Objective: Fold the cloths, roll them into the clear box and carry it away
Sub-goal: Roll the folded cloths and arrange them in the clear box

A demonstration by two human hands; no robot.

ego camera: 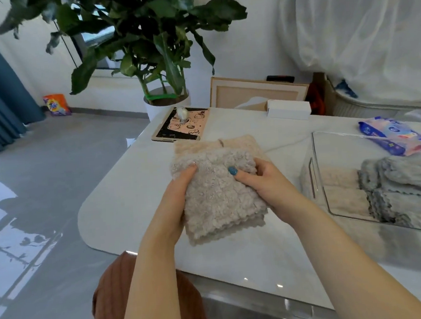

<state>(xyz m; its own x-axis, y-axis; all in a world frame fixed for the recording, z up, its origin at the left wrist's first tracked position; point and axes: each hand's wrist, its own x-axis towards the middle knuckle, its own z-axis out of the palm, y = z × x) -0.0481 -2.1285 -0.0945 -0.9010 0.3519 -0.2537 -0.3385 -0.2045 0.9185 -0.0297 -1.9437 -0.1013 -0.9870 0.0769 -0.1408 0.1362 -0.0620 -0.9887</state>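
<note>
A fluffy grey-beige cloth (217, 194), folded into a thick pad, lies on the white table (122, 204) in the middle of the view. My left hand (177, 202) grips its left edge with the thumb on top. My right hand (259, 180) grips its right edge, thumb pressed onto the top. Just behind it lies a peach cloth (238, 142), partly covered. To the right stands the clear box (317, 176), holding rolled beige cloths (340, 189) and rolled grey-blue cloths (408, 189).
A pink tablet (181, 126) with a small figurine on it lies at the table's far edge, next to a white tissue box (288, 109). A pack of wet wipes (394, 136) lies behind the clear box. A potted plant (166, 97) stands beyond the table.
</note>
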